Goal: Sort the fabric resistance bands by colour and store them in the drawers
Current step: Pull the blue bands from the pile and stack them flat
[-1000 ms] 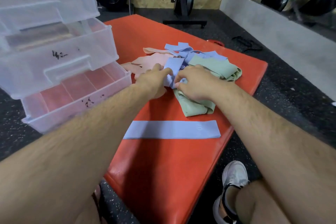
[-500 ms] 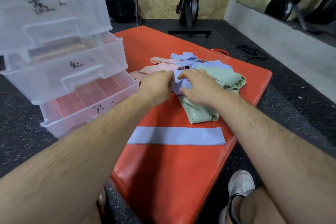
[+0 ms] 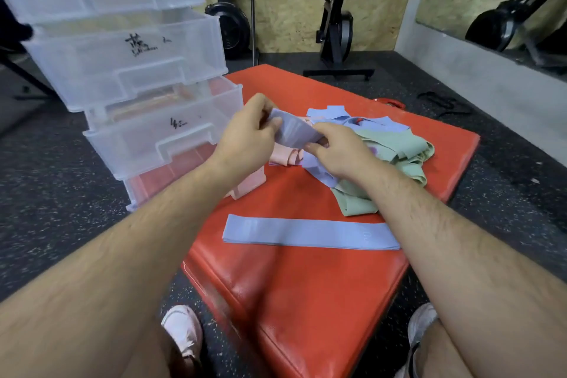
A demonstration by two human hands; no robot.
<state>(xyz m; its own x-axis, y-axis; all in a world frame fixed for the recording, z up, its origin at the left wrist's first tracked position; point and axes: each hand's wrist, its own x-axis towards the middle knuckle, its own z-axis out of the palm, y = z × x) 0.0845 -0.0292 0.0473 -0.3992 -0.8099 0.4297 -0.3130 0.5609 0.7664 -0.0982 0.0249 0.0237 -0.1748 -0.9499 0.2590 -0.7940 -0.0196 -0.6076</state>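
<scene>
Lying on gym floor (image 3: 61,193) beside the drawers (image 3: 147,144), the red mat (image 3: 306,301) is bearing the pile (image 3: 399,150) near its far edge while left hand (image 3: 245,135) and right hand (image 3: 340,150) are pinching 1 blue band (image 3: 294,132).

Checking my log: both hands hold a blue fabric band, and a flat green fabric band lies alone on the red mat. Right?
No: the head view shows the flat fabric band lying alone is blue, not green; the rest holds.

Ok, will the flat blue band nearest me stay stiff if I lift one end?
Probably floppy: the flat blue band lies thin and limp, like the held blue band bending between left hand and right hand. Likely light.
</scene>
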